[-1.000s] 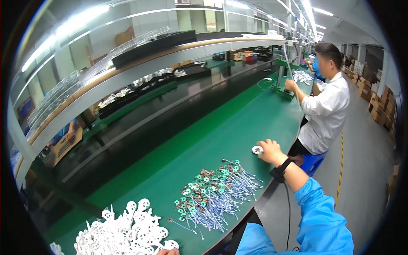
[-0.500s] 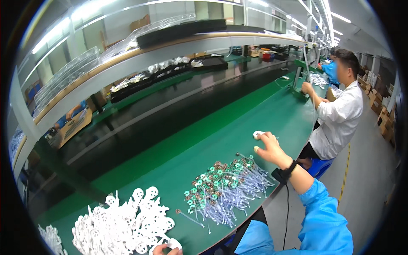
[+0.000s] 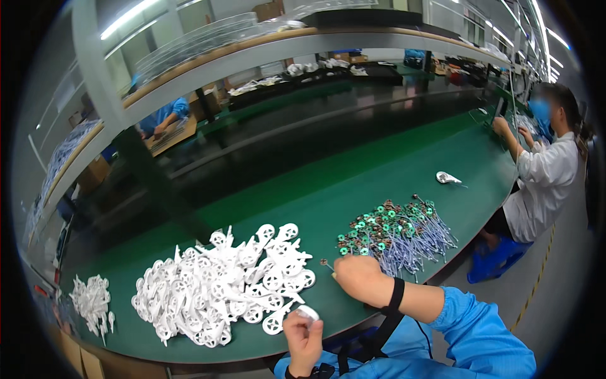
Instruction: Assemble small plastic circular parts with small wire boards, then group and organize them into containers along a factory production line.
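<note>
In my left hand [image 3: 304,338] a white plastic part [image 3: 307,312] with a rounded end is pinched between thumb and fingers, at the right front of the heap of white parts [image 3: 202,290]. These have round spoked ends and narrow tails. My right hand [image 3: 363,278] is lowered over the left front of a pile of small wired components [image 3: 398,234] with green and copper-coloured heads and pale leads. One loose wired component [image 3: 324,261] lies by its fingertips, its lead running under the hand. The right fingers curl downward, mostly hidden, so their grip is unclear.
One white part with a lead [image 3: 447,178] lies alone at the right of the green table [image 3: 353,202]. Smaller white pieces [image 3: 93,300] lie far left. A shelf rail [image 3: 265,54] crosses above the table. A co-worker in white [image 3: 546,167] sits on a blue stool [image 3: 499,259] at right.
My right hand has let go of the white part at the right and come back left to the wired pile. My left hand still holds a white part. The view has shifted left.
</note>
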The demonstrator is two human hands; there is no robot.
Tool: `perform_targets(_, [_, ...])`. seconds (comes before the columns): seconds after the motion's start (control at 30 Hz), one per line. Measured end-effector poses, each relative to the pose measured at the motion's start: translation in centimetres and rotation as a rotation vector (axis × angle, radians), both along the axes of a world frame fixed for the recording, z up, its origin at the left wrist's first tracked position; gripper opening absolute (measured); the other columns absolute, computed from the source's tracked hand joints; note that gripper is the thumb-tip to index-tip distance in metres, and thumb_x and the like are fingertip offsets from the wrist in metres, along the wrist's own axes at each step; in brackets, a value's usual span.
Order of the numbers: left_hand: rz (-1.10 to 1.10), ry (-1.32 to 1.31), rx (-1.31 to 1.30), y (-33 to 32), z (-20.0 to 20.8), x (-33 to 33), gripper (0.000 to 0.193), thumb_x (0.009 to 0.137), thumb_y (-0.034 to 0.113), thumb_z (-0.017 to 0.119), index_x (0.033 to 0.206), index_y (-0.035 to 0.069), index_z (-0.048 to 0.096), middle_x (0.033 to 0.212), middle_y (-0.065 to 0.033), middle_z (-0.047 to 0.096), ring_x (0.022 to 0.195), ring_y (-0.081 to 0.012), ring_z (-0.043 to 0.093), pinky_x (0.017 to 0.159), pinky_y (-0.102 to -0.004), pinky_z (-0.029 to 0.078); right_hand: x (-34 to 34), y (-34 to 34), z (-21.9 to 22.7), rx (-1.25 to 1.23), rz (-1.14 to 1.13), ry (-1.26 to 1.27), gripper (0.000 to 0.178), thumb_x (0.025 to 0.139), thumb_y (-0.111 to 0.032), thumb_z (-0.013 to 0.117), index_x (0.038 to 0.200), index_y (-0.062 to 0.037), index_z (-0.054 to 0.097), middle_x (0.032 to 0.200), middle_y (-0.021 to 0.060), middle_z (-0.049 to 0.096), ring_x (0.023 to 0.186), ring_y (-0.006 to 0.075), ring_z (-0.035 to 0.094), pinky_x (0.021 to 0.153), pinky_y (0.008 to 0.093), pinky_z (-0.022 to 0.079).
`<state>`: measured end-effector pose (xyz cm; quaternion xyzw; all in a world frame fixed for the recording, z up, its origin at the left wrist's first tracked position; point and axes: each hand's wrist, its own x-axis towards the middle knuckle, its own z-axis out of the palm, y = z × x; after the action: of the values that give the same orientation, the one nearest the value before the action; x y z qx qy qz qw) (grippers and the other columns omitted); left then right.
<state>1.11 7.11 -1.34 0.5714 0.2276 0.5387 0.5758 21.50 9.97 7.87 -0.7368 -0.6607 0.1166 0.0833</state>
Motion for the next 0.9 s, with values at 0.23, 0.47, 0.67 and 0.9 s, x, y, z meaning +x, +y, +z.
perform_targets(0.23, [0.053, -0.081, -0.064, 0.0, 1.8, 0.7, 0.064, 0.082, -0.008, 0.065, 0.128, 0.007, 0.022, 0.112, -0.0158, 0.044, 0.091, -0.0191, 0.057, 0.074, -0.0292, 0.051, -2.2, 3.2, 0.1, 0.058, -0.052, -0.025, 0.017, 0.086, -0.011, 0.055, 0.095, 0.0019, 0.060, 0.096, 0.0231, 0.063, 0.089, 0.0356, 0.066, 0.074, 0.0421, 0.055])
perform_targets(0.47, [-0.101, -0.001, -0.419, 0.5, 2.8, -0.8, 0.066, 0.087, 0.000, 0.065, 0.136, 0.000, 0.022, 0.107, -0.0152, 0.052, 0.079, -0.0152, 0.060, 0.065, -0.0258, 0.052, 0.1, 4.1, -2.9, 0.183, 0.053, 0.178, 0.021, 0.082, -0.013, 0.058, 0.095, 0.0044, 0.059, 0.087, 0.0222, 0.065, 0.082, 0.0377, 0.065, 0.072, 0.0435, 0.052])
perform_targets(0.67, [-0.039, -0.085, -0.452, -0.1, 2.2, -0.2, 0.053, 0.090, -0.004, 0.054, 0.131, 0.001, 0.021, 0.102, -0.0166, 0.056, 0.076, -0.0173, 0.062, 0.067, -0.0288, 0.055, 1.4, -2.2, 3.6, 0.372, -0.153, 1.515, 0.019, 0.090, -0.005, 0.055, 0.107, -0.0014, 0.049, 0.096, 0.0165, 0.065, 0.074, 0.0175, 0.065, 0.062, 0.0269, 0.052])
perform_targets(0.9, [-0.236, -0.213, -0.729, -2.7, 3.5, 2.1, 0.054, 0.091, -0.008, 0.049, 0.132, 0.007, 0.018, 0.102, -0.0181, 0.057, 0.079, -0.0230, 0.063, 0.069, -0.0344, 0.056, -1.7, -8.3, 1.3, 0.755, 0.079, 1.434, 0.028, 0.089, 0.002, 0.055, 0.112, -0.0047, 0.041, 0.107, 0.0217, 0.061, 0.101, 0.0241, 0.061, 0.086, 0.0359, 0.049])
